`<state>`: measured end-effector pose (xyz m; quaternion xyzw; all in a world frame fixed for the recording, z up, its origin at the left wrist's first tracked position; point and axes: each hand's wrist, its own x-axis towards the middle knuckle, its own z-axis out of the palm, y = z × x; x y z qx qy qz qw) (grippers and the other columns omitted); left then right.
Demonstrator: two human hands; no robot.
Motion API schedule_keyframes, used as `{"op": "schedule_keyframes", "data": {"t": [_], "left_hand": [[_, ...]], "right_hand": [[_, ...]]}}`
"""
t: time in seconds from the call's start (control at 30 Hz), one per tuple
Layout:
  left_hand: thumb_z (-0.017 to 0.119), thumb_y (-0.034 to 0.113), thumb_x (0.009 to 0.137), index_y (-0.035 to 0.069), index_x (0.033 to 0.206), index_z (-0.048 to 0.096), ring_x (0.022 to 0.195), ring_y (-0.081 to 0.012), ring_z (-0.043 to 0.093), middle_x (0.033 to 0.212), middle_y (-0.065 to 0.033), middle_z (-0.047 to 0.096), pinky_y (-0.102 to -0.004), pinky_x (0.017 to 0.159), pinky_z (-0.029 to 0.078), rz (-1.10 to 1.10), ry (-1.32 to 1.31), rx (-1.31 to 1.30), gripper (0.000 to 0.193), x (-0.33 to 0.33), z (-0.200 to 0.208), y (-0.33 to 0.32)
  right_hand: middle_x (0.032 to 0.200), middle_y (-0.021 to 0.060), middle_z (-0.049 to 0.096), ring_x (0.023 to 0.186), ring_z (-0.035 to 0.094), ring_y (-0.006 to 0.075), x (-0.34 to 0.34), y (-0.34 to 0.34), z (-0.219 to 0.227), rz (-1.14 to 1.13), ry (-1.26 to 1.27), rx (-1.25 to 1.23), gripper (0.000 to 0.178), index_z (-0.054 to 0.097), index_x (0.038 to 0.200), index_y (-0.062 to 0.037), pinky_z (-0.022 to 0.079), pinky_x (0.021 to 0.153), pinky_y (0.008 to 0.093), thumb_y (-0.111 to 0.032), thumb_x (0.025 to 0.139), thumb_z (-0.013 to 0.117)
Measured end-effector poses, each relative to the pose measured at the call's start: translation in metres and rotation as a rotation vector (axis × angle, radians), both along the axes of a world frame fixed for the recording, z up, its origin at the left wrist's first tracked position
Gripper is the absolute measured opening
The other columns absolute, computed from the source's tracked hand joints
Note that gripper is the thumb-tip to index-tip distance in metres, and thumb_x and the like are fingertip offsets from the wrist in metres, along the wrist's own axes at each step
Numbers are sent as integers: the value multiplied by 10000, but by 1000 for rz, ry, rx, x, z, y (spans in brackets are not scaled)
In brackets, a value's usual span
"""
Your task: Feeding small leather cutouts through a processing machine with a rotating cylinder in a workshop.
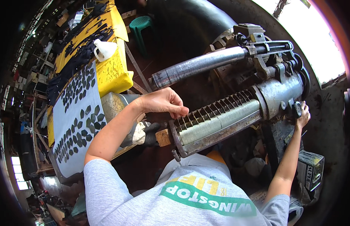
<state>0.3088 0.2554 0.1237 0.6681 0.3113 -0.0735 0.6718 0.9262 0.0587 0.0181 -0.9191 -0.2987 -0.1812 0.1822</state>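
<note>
A heavy metal machine (278, 94) stands in front of me, with a long horizontal trough reaching to the left. Along the trough runs a row of thin upright metal fins (217, 106), beside a grey-green ribbed strip (220, 122). My left hand (163, 102) is over the fins' left end, thumb and fingertips pinched together; anything between them is too small to make out. On the machine's right side, my right hand (304, 115) is curled at a black knob (296, 109), its fingers partly hidden. Above the trough, a long shiny metal arm (199, 67) is swung up.
A table at left carries a white sheet (75, 120) with many dark flat pieces, plus yellow cloth (111, 71) and a white jug (104, 50). A wooden block (163, 138) sits at the trough's left end. A green stool (141, 25) stands behind; a box (310, 169) is at right.
</note>
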Motion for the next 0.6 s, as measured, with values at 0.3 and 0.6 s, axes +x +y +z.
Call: {"op": "schedule_keyframes", "data": {"t": [0.3, 0.6], "left_hand": [[835, 157, 758, -27, 912, 690, 765, -83, 663, 814, -66, 714, -212, 688, 519, -68, 34, 51, 280, 7, 11, -4], [888, 236, 690, 0, 1018, 643, 870, -95, 621, 927, -36, 661, -238, 794, 513, -55, 47, 155, 473, 4, 20, -20]], "right_hand": [[1069, 139, 689, 976, 611, 356, 6, -4, -3, 61, -54, 5, 535, 659, 1124, -66, 426, 920, 434, -505, 996, 383], [1190, 47, 620, 991, 631, 252, 52, -26, -32, 134, -379, -293, 464, 483, 1381, -266, 484, 870, 387, -93, 952, 507]]}}
